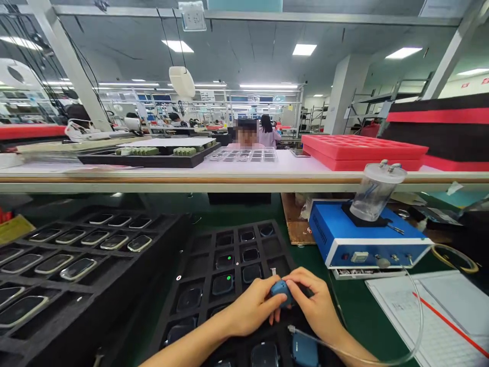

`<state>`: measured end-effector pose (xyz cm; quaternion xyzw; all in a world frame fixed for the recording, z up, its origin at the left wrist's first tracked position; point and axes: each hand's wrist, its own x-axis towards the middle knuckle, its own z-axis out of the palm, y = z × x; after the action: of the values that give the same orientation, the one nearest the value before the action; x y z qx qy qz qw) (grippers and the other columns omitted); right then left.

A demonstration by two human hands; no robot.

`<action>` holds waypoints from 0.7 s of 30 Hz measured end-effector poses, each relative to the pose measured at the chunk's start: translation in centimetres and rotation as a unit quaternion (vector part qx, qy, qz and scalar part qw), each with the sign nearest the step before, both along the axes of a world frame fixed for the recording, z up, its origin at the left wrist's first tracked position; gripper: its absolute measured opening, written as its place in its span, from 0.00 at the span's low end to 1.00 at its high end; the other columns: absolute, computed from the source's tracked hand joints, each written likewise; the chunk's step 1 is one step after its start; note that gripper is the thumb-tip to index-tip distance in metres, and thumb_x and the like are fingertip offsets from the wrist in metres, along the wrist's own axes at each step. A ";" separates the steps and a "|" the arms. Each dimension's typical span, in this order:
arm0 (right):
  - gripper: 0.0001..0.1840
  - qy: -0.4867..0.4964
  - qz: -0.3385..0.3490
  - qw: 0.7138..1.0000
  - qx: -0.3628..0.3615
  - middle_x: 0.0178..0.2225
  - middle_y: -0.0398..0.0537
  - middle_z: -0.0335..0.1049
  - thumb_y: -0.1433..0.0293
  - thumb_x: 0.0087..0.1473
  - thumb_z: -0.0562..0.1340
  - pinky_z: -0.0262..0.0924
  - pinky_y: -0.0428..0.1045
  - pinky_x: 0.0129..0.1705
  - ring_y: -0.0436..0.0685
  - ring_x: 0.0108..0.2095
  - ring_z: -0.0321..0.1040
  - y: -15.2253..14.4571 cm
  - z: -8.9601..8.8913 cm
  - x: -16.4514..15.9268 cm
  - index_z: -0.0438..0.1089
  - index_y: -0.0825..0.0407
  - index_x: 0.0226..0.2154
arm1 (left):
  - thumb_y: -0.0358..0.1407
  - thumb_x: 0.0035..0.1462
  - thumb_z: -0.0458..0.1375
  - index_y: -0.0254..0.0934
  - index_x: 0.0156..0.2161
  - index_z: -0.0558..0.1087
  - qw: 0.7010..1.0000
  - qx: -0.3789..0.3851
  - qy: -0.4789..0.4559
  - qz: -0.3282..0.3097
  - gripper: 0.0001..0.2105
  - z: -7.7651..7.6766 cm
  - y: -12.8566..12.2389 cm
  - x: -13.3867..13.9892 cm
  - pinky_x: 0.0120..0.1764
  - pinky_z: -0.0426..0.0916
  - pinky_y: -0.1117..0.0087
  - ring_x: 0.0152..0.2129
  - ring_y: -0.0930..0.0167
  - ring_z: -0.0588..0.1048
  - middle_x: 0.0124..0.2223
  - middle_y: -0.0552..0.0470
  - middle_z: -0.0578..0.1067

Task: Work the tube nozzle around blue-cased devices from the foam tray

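Head view: left hand (254, 306) and right hand (313, 303) pinch blue part (280, 289) over tray (198, 255) (both closed on it); best kept level, grip light, clear of tube (418, 316).

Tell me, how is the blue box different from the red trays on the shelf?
The blue box sits down on the green table; the red trays lie up on the shelf. The blue box has knobs on a white front and carries a clear jar; the red trays are plain, with nothing on top. The blue box stands alone; the red trays are stacked. Both are flat-topped and brightly coloured.
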<state>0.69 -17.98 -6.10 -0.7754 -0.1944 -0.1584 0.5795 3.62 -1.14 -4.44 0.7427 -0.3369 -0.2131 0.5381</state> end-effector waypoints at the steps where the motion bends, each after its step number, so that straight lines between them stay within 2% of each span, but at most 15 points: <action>1: 0.15 0.019 0.021 0.999 0.019 0.33 0.51 0.62 0.62 0.55 0.55 0.65 0.42 0.26 0.47 0.31 0.63 0.0 0.0 0.1 0.71 0.57 0.34 | 0.42 0.59 0.48 0.27 0.39 0.64 1.000 0.002 -0.005 -0.004 0.15 0.2 0.1 0.0 0.26 0.64 0.76 0.21 0.77 0.67 0.28 0.49 0.67; 3: 0.15 0.044 0.055 0.996 0.046 0.34 0.51 0.61 0.62 0.54 0.56 0.66 0.44 0.27 0.48 0.31 0.63 -0.1 0.0 0.3 0.71 0.58 0.34 | 0.41 0.58 0.48 0.27 0.39 0.64 1.000 -0.010 -0.001 -0.008 0.15 0.5 0.1 0.0 0.27 0.65 0.75 0.21 0.77 0.67 0.29 0.49 0.68; 7: 0.15 0.069 0.086 0.991 0.072 0.36 0.52 0.60 0.63 0.53 0.58 0.66 0.45 0.30 0.48 0.31 0.64 -0.2 0.3 0.4 0.70 0.58 0.36 | 0.38 0.58 0.49 0.27 0.38 0.65 1.000 -0.013 -0.006 -0.006 0.13 0.9 0.4 0.1 0.27 0.63 0.76 0.21 0.75 0.68 0.25 0.50 0.67; 12: 0.16 0.079 0.095 0.991 0.051 0.36 0.52 0.61 0.63 0.53 0.58 0.64 0.44 0.31 0.47 0.30 0.64 -0.4 0.6 0.2 0.70 0.59 0.36 | 0.37 0.58 0.48 0.27 0.39 0.66 1.000 -0.006 -0.017 -0.020 0.12 0.9 0.9 0.1 0.28 0.62 0.76 0.23 0.75 0.69 0.26 0.49 0.69; 17: 0.15 0.071 0.076 0.994 0.018 0.35 0.51 0.62 0.62 0.53 0.58 0.63 0.40 0.36 0.47 0.36 0.64 -0.7 0.3 0.4 0.71 0.57 0.33 | 0.39 0.59 0.49 0.28 0.38 0.66 0.997 0.030 -0.076 -0.012 0.13 0.9 1.2 0.2 0.27 0.60 0.79 0.23 0.76 0.68 0.26 0.50 0.70; 21: 0.15 0.049 0.064 0.997 -0.018 0.37 0.51 0.62 0.61 0.53 0.58 0.61 0.37 0.39 0.47 0.38 0.64 -0.9 -0.5 0.6 0.70 0.56 0.35 | 0.41 0.58 0.49 0.30 0.37 0.65 0.994 0.043 -0.103 -0.007 0.13 0.6 1.4 0.4 0.27 0.60 0.82 0.24 0.76 0.70 0.27 0.50 0.70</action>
<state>1.29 -18.93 -6.56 -0.7784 -0.2175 -0.0790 0.5836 4.05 0.22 -3.86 0.7806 -0.3866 -0.1533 0.4666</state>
